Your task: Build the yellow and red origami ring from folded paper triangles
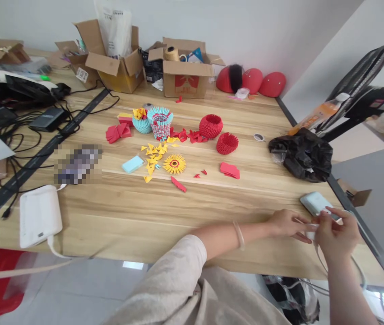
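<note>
At the table's right front, my left hand point(289, 224) and my right hand point(339, 232) meet with closed fingers around a small white piece on a white cable point(318, 253). The fingers hide most of that piece; it may be a plug. Just beyond them lies a pale blue power bank point(315, 201), close to my right fingertips. Farther off in the middle sit a yellow folded-paper flower disc point(174, 164), two red folded-paper bowls, one of them round point(211, 126), and a blue-and-red paper vase point(160, 123).
Yellow paper triangles point(153, 155), a red card stack point(229, 170) and a blue paper pad point(132, 164) lie mid-table. A black plastic bag point(302, 155), an orange drink bottle point(320, 115) and a fan point(361, 81) stand right. Cardboard boxes point(187, 81) line the back; a white device point(40, 216) lies left.
</note>
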Action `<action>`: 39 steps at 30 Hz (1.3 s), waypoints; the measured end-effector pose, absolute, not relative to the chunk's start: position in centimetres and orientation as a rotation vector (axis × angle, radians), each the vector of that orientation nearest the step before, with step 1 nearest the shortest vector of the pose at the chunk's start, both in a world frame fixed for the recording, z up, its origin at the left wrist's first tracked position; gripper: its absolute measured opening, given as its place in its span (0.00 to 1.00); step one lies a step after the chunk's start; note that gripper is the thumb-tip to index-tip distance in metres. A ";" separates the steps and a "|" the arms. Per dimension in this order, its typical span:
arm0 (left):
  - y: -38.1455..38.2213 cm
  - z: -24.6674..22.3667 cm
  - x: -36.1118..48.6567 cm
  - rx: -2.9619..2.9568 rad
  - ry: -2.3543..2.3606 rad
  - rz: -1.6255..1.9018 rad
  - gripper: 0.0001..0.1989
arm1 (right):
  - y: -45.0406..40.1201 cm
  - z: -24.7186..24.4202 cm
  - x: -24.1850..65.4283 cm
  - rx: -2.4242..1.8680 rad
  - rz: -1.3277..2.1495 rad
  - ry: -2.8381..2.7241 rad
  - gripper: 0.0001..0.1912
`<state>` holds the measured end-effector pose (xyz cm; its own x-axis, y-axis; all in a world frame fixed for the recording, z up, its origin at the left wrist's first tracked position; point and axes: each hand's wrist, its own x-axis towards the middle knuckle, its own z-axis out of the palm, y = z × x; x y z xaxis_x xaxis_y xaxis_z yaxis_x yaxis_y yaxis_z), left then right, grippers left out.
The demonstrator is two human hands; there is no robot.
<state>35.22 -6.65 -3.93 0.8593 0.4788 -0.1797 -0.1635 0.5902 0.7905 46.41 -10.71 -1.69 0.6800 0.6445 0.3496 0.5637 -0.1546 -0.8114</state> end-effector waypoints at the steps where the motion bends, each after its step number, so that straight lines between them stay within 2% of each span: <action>1: -6.5 -4.1 35.2 0.859 0.397 0.373 0.16 | -10.6 -1.6 46.1 -1.797 0.096 -0.943 0.22; 10: -5.9 -4.3 36.4 0.558 0.369 0.263 0.08 | -9.9 -1.7 46.8 -1.632 0.095 -0.933 0.22; 18: -5.7 -3.2 36.0 0.440 0.356 0.221 0.13 | -9.6 -0.6 47.3 -1.577 0.043 -0.863 0.16; 24: -5.4 -3.2 35.7 0.411 0.386 0.235 0.10 | -10.7 2.3 47.6 -1.892 0.228 -0.998 0.17; 29: -5.3 -3.6 35.9 0.415 0.354 0.269 0.09 | -11.0 4.0 47.8 -2.228 0.229 -1.262 0.20; 39: -5.6 -4.5 36.6 0.410 0.371 0.325 0.07 | -9.9 5.0 48.1 -2.468 0.119 -1.544 0.08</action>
